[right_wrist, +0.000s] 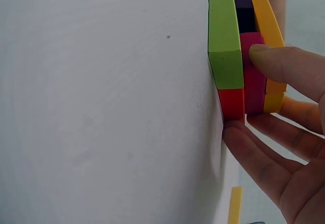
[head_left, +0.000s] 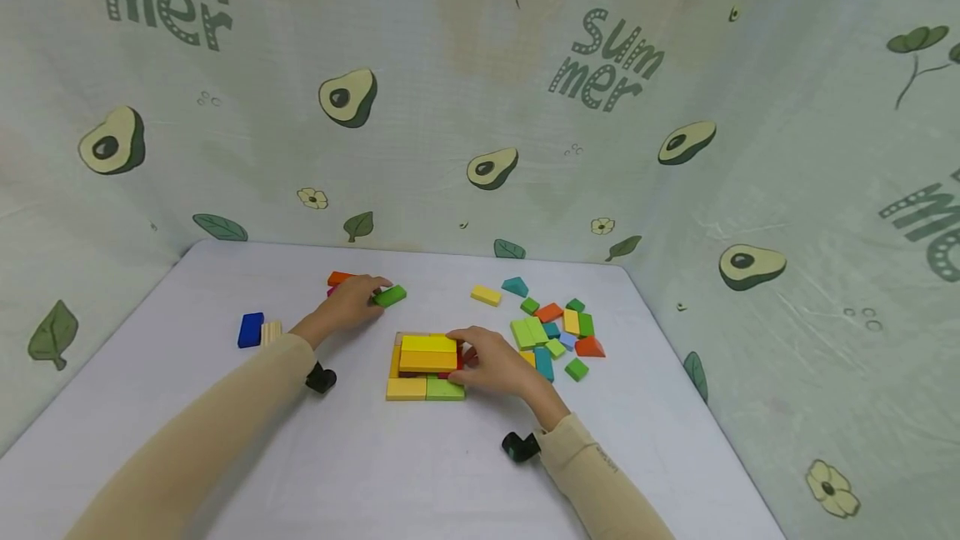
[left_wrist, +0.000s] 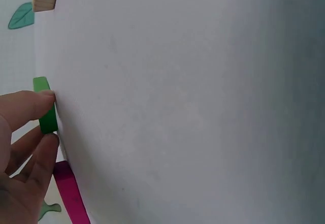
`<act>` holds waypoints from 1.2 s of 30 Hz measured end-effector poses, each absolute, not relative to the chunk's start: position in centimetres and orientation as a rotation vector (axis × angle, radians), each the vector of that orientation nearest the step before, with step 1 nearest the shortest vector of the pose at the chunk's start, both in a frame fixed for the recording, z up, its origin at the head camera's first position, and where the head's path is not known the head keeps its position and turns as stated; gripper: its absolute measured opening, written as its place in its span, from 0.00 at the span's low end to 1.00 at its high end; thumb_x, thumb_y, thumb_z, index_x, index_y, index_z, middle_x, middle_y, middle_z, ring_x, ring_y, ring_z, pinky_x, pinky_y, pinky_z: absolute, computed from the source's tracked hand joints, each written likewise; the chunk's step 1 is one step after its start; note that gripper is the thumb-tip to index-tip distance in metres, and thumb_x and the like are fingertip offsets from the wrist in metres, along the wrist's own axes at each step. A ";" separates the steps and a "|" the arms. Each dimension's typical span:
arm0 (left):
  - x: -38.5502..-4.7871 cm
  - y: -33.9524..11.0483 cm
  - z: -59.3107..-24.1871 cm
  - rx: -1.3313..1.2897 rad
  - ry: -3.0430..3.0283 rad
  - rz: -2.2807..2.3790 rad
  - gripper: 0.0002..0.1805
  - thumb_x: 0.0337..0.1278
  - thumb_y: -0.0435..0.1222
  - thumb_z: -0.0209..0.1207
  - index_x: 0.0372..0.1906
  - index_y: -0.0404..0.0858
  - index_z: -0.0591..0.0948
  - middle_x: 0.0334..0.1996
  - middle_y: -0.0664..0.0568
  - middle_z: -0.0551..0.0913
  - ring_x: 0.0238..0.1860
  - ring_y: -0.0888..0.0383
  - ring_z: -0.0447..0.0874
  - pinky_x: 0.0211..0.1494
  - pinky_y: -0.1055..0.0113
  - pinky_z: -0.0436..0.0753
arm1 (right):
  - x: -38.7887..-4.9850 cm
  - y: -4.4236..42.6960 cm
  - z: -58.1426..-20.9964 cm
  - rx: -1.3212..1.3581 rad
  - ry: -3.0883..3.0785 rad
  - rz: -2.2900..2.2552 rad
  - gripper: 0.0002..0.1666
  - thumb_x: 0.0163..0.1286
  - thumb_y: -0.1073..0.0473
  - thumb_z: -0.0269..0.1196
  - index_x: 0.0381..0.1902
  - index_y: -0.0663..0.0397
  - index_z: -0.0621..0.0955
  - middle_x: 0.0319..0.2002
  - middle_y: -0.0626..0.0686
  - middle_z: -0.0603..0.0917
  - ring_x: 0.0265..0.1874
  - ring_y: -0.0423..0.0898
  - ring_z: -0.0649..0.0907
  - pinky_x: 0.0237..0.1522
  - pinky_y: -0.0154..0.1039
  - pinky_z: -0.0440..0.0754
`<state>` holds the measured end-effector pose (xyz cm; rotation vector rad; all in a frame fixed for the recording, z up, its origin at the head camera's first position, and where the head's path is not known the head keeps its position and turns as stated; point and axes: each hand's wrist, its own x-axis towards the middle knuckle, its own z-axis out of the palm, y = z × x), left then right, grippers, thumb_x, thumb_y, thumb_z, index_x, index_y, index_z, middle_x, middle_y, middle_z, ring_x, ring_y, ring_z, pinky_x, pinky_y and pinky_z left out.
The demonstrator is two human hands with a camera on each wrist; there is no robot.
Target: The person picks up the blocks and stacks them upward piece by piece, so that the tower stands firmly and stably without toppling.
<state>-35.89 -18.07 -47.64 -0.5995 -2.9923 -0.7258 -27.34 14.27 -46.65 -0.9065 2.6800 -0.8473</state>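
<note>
Left hand [head_left: 347, 307]: pinches green block [head_left: 390, 296], long axis slanting crosswise | Right hand [head_left: 495, 363]: grips magenta block [right_wrist: 254, 89], right end of stack [head_left: 428, 361] | Stack: on counter [head_left: 405, 473], nearward and slightly right of green block; right hand closer

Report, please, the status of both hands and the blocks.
Left hand pinches green block. Right hand grips block stack. Loose blocks aside, right of stack.

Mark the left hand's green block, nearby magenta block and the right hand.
Green block [head_left: 391, 296]: head view, top face.
Magenta block [left_wrist: 73, 196]: left wrist view, long side.
Right hand [head_left: 497, 363]: head view, its back.
</note>
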 end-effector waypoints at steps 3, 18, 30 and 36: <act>-35.9 -18.2 -47.7 -0.621 -3.002 -0.745 0.31 0.65 0.31 0.71 0.71 0.33 0.77 0.51 0.39 0.86 0.50 0.45 0.83 0.61 0.47 0.86 | -27.4 14.3 -46.7 -0.900 2.682 -0.846 0.39 0.71 0.49 0.74 0.75 0.49 0.75 0.61 0.49 0.82 0.50 0.47 0.83 0.55 0.35 0.86; -36.5 -18.0 -48.0 -0.720 -3.089 -0.595 0.39 0.70 0.39 0.68 0.80 0.36 0.67 0.75 0.34 0.71 0.72 0.36 0.71 0.75 0.40 0.74 | -27.4 14.3 -46.6 -0.892 2.683 -0.843 0.39 0.71 0.49 0.74 0.75 0.49 0.75 0.62 0.49 0.82 0.50 0.46 0.82 0.54 0.34 0.85; -36.2 -18.7 -48.1 -0.708 -3.049 -0.709 0.34 0.61 0.46 0.76 0.67 0.34 0.80 0.59 0.41 0.80 0.55 0.46 0.79 0.66 0.48 0.84 | -27.4 14.3 -46.7 -0.890 2.687 -0.833 0.39 0.71 0.49 0.74 0.76 0.49 0.75 0.60 0.48 0.83 0.49 0.46 0.83 0.54 0.34 0.85; -34.6 -18.6 -47.2 -0.747 -2.993 -0.820 0.35 0.60 0.49 0.77 0.67 0.37 0.80 0.58 0.45 0.83 0.57 0.47 0.83 0.62 0.51 0.87 | -27.4 14.2 -46.6 -0.877 2.690 -0.836 0.39 0.71 0.48 0.74 0.75 0.48 0.75 0.61 0.47 0.83 0.49 0.45 0.82 0.54 0.33 0.85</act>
